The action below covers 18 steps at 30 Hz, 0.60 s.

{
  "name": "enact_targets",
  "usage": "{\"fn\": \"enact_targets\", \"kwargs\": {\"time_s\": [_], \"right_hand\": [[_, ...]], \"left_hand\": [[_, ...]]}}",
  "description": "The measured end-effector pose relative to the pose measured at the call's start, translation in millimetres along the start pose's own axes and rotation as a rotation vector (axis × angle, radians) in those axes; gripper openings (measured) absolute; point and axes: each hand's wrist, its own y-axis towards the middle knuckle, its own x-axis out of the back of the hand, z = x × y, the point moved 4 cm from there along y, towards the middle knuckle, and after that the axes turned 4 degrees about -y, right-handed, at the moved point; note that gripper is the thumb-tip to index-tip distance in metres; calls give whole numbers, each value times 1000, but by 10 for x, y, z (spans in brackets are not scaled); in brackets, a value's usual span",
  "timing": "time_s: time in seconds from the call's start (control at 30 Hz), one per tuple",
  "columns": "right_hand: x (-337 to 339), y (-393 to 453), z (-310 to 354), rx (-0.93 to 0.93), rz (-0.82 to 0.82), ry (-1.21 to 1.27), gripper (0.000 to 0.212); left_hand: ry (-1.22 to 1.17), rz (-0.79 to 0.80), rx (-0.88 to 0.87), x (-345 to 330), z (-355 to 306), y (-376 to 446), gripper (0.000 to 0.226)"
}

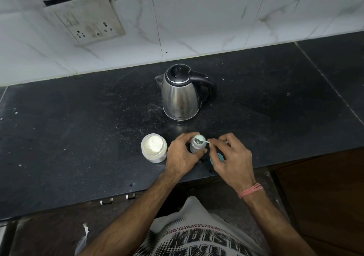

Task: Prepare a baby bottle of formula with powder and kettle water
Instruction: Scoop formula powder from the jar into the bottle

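Left hand [182,153] grips the bottle [197,145] near the table's front edge, right hand [230,153] pinches the scoop [202,140] over it; a shaky tip could easily spill powder.

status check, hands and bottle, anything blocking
Left hand grips bottle. Right hand pinches scoop over its open mouth. Powder jar open beside it, kettle behind. Nothing in the way.

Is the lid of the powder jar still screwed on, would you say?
No, the powder jar stands open beside the left hand, white powder showing.
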Motion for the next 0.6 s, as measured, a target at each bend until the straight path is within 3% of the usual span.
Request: {"fn": "enact_targets", "kwargs": {"time_s": [0.6], "right_hand": [[-28,24,25,15,19,-16,19]], "left_hand": [[16,2,-1,5,-11,-10,59]]}}
